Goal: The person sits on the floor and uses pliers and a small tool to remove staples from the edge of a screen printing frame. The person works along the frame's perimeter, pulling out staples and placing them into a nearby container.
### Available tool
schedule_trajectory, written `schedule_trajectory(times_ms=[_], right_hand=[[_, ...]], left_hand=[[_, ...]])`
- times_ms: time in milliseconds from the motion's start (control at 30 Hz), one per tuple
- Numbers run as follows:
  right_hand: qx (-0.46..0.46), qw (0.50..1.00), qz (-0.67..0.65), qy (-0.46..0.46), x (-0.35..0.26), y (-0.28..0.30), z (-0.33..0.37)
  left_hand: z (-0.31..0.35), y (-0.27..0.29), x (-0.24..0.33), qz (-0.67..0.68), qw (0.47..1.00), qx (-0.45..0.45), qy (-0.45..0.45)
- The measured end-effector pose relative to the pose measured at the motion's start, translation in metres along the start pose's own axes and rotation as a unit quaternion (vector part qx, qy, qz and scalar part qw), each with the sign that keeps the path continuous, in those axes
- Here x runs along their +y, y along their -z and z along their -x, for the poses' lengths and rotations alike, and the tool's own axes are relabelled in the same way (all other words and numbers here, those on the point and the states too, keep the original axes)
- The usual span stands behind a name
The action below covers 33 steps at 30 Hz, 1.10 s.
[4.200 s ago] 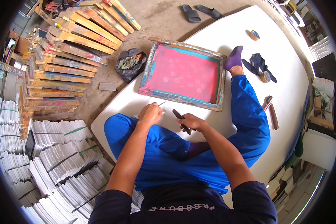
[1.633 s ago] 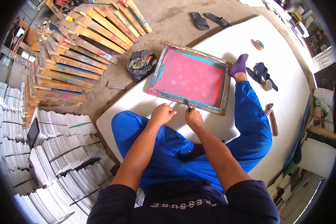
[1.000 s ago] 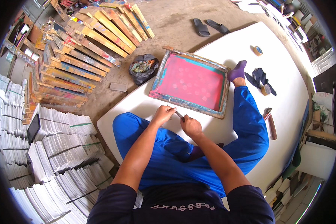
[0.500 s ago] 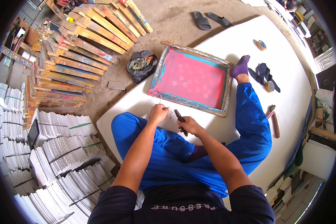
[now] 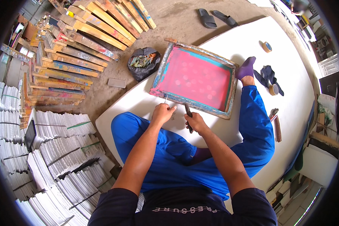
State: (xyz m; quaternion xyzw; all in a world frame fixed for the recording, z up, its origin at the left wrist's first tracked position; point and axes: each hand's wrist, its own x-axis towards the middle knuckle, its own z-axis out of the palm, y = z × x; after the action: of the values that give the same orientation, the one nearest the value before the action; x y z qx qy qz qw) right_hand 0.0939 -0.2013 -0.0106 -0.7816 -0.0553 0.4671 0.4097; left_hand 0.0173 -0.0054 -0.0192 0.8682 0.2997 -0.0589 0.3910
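Note:
In front of me lies a screen printing frame (image 5: 195,77), its worn wooden edges streaked with blue paint around a pink mesh. Close to its near left edge, my left hand (image 5: 162,114) is closed around a thin, pale rod-like piece (image 5: 166,99); its tip points at the frame, and I cannot tell whether they touch. My right hand (image 5: 196,122) grips a dark, slim tool (image 5: 188,110), tilted with its upper end by the frame's near edge. What kind of tool it is does not show. Faint handwriting marks the white surface (image 5: 135,103) between my hands.
A black bag of scraps (image 5: 143,62) stands left of the frame. Tape rolls (image 5: 267,46), dark cloth (image 5: 268,75) and a wooden-handled tool (image 5: 278,129) lie right. Wooden frames (image 5: 77,64) and stacked white sheets (image 5: 64,139) line the left; slippers (image 5: 208,18) lie beyond.
My right hand and the dark tool have shifted right, and the tool has moved up nearer the frame's edge. My left hand has moved slightly right; the pale rod shows more clearly.

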Motion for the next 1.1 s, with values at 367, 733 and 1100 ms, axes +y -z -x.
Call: schedule_trajectory(times_ms=[367,733,1100], right_hand=[[0.135,0.943,0.301,0.045,-0.007,-0.004,-0.008],[0.202,0.905,0.371,0.053,0.007,-0.019,-0.009],[0.123,0.917,0.334,0.177,0.023,-0.009,0.005]], left_hand=[[-0.003,0.002,0.009,-0.018,1.0,-0.024,0.007],[0.0,0.0,0.008,-0.006,0.999,-0.045,0.023],[-0.004,-0.017,-0.006,0.231,0.971,-0.06,0.023]])
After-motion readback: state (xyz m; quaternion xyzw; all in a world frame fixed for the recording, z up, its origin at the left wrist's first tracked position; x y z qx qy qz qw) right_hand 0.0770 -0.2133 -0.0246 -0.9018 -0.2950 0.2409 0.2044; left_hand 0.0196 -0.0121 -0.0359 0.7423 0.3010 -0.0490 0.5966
